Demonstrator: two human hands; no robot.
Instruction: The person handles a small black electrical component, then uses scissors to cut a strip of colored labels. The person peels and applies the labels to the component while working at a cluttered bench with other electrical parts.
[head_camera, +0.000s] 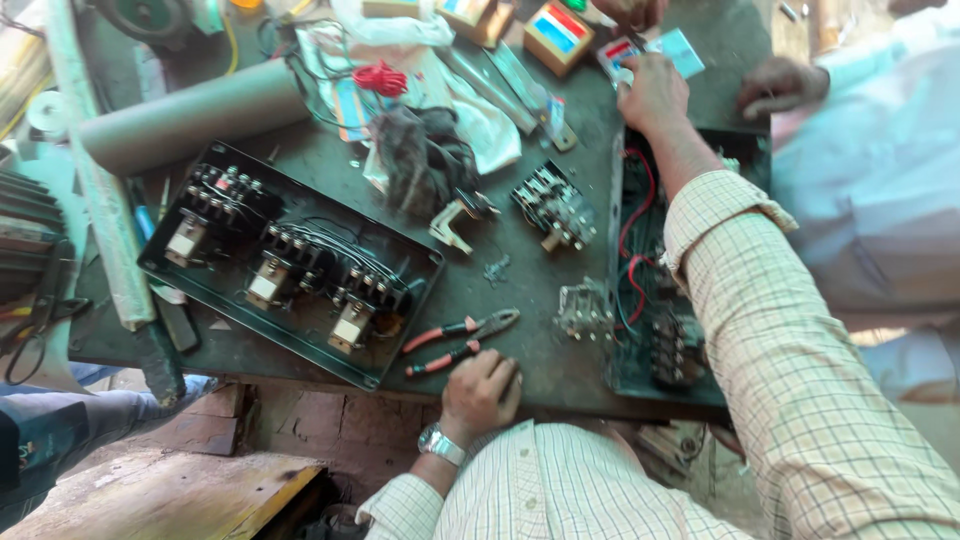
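Far edge of the worktop, packages only. A small square carton with a tan frame and a red, white and blue face is lying right of centre. A second tan carton is sitting just left of it, partly cut off. A flat pale-blue and white packet with a red patch is lying under the right hand; the fingers are touching it.

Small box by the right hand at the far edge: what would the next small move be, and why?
Probably closing the fingers on the small blue-and-white box and drawing it back. The right hand is stretched far across the bench and touches it, while another person's hand is at its far side. The left hand rests fisted on the near edge by the red-handled pliers.
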